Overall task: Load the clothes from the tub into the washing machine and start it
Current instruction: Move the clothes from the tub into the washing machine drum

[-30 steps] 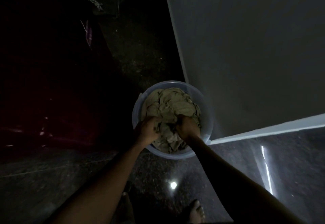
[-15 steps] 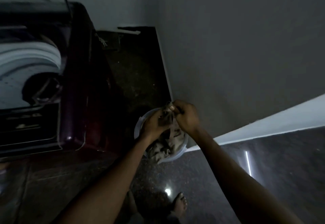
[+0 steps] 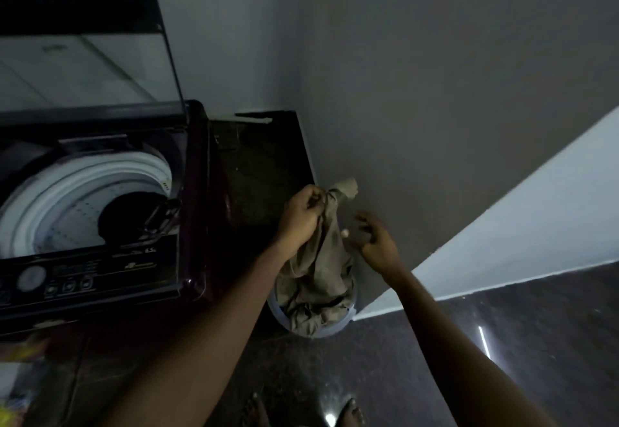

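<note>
Floor [image 3: 435,376]: dark, glossy; tub [image 3: 330,333] stands on it at the wall [image 3: 435,91].
Washer [image 3: 197,192]: left of tub, lid [image 3: 83,68] up.
Hands: your left hand [image 3: 301,217] grips the clothes [image 3: 318,266] above the tub; right hand [image 3: 375,242] curled, hold unclear.

Clothes [image 3: 318,259]: crumpled olive-grey cloth, its top bunched in the left hand [image 3: 301,215], the rest hanging down into the tub.
Tub [image 3: 335,329]: pale round plastic, on the floor against the wall, just right of the machine.
Washing machine [image 3: 194,192]: dark maroon top-loader, lid [image 3: 83,68] raised, white drum [image 3: 67,192] open.
</note>
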